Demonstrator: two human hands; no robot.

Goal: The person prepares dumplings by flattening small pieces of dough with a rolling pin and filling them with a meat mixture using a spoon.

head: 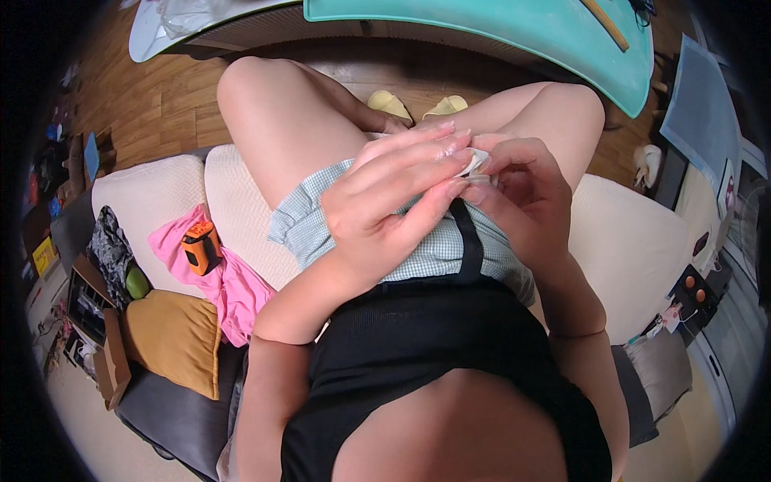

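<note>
Above my lap, both hands meet around a small, soft-looking white piece (476, 162), partly hidden by the fingers; its material cannot be told. My left hand (391, 193) has its fingers extended, with the thumb and fingertips against the piece's left side. From the other side, my right hand (530, 196) pinches it between thumb and bent fingers. Beneath the hands are checked light-green shorts (415, 259) with a black strap (468, 235) hanging across them.
Ahead stands a table with a teal mat (482, 27) and a wooden stick (605, 24). Yellow slippers (388, 105) are on the wood floor. On the sofa (241, 199) at left lie a pink cloth (241, 295), an orange-and-black device (202, 247) and a mustard cushion (171, 340).
</note>
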